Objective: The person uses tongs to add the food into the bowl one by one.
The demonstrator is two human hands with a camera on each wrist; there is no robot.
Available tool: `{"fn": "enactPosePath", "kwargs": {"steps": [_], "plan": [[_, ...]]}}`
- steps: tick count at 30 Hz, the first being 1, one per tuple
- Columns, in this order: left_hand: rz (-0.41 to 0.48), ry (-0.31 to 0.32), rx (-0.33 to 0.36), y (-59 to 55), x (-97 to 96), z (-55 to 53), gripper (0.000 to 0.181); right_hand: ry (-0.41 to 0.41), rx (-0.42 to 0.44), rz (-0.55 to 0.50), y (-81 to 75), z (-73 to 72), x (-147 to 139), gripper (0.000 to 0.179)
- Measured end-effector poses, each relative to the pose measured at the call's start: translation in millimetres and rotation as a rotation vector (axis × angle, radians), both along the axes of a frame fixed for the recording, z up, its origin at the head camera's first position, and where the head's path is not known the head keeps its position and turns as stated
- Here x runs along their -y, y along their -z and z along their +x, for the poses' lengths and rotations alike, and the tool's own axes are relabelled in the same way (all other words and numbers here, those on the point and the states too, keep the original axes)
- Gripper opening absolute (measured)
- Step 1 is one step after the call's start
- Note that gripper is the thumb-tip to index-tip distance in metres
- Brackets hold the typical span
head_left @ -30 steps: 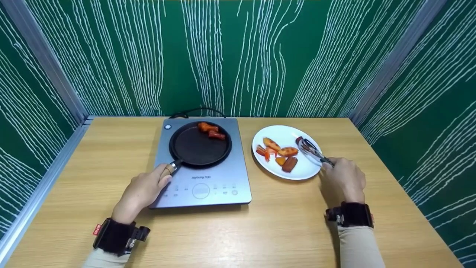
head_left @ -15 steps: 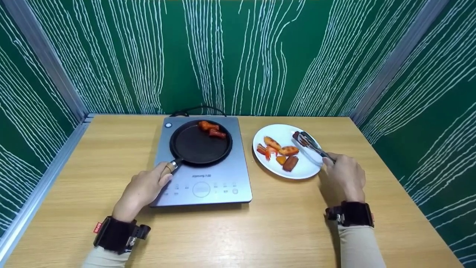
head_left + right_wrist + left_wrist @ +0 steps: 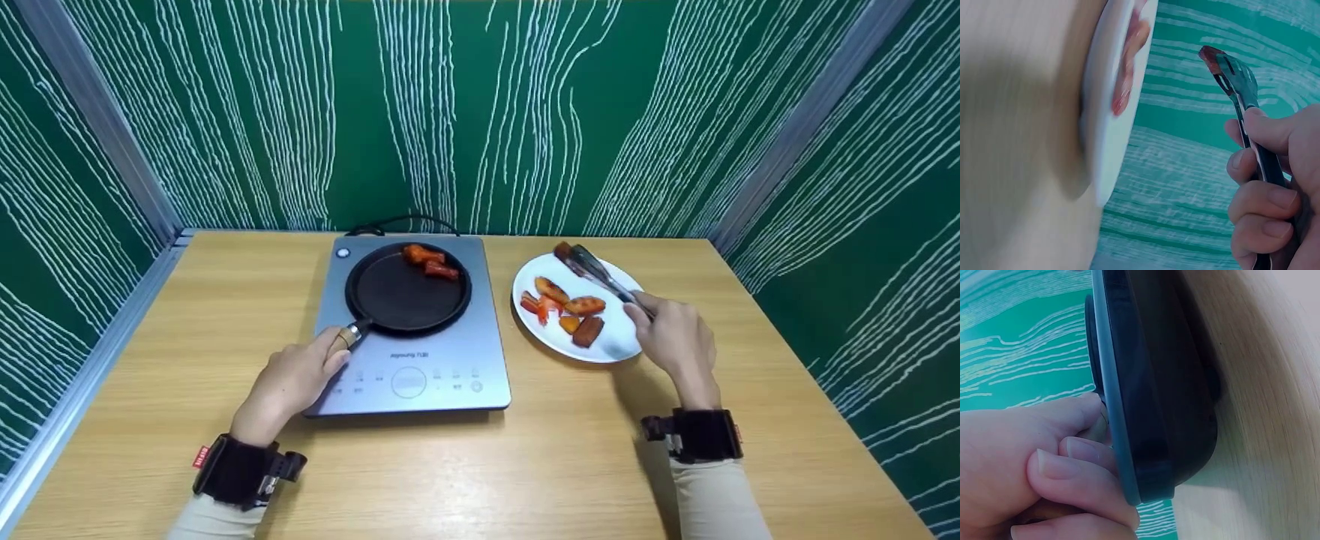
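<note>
Tongs are gripped in the right hand, its fingers and thumb wrapped round them, with a brown piece nipped at the tips. To carry it well, the squeeze should be even: the piece is caught near the very ends and could probably slip if the grip eased. The tips are best held high over the plate and its other food, so that nothing gets dragged. The left hand grasps the handle of the pan; a steady hold there should prevent it turning on the hob. The piece lies beyond the right hand, ahead and to its left, over the plate's far edge in the head view and apart from the plate in the right wrist view.
</note>
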State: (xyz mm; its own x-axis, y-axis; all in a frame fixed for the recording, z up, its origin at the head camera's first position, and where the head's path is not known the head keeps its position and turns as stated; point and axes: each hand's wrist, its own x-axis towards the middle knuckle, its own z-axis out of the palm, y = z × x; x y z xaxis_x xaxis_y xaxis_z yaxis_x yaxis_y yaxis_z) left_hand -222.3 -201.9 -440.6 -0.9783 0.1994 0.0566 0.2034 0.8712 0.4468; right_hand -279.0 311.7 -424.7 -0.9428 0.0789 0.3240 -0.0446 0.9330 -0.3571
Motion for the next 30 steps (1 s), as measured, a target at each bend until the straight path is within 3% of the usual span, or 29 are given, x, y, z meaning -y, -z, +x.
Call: {"fn": "enactPosePath", "kwargs": {"steps": [11, 14, 23, 30], "plan": [[0.008, -0.006, 0.012, -0.1, 2.6, -1.2, 0.023, -0.215, -0.089, 0.004, -6.0, -10.3, 85, 0.029], [0.005, -0.006, 0.015, 0.5, 3.8, -0.9, 0.023, -0.262, -0.103, 0.045, -10.8, -15.0, 115, 0.018], [0.000, -0.005, 0.006, 1.5, 2.4, -2.0, 0.026, -0.313, -0.133, 0.239, -13.1, -36.9, 189, 0.016], [-0.008, 0.005, -0.023, 0.1, 0.2, -0.5, 0.026, -0.339, -0.183, 0.285, -8.0, -49.9, 218, 0.021]]}}
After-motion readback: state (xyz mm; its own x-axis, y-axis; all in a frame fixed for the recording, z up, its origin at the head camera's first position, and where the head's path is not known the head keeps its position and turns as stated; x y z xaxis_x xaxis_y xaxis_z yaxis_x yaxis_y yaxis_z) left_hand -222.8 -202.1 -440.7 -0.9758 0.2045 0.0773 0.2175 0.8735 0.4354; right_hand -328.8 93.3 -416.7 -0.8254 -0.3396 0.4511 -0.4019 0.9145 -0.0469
